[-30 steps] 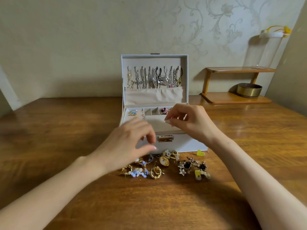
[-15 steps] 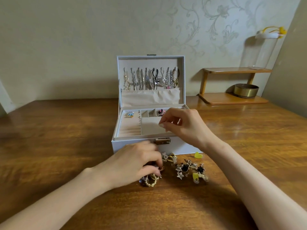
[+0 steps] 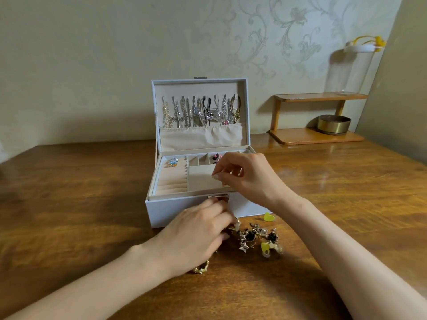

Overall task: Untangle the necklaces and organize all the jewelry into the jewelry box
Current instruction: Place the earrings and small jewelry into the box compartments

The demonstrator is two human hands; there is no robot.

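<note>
White jewelry box (image 3: 175, 211) sits open just behind the loose jewelry (image 3: 256, 236) on the table (image 3: 80, 204) for short reaches: your right hand (image 3: 249, 176) hovers pinched over its tray (image 3: 201, 179), contents unclear, & left hand (image 3: 196, 236) curls into the pieces, grip hidden.

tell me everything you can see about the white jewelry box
The jewelry box is white outside, beige-lined, and stands open on the wooden table, lid upright. Necklaces hang inside the lid above a gathered pocket. The tray has ring rolls holding a blue ring, plus small compartments. A metal clasp sits at the front. The right hand hovers over the tray.
</note>
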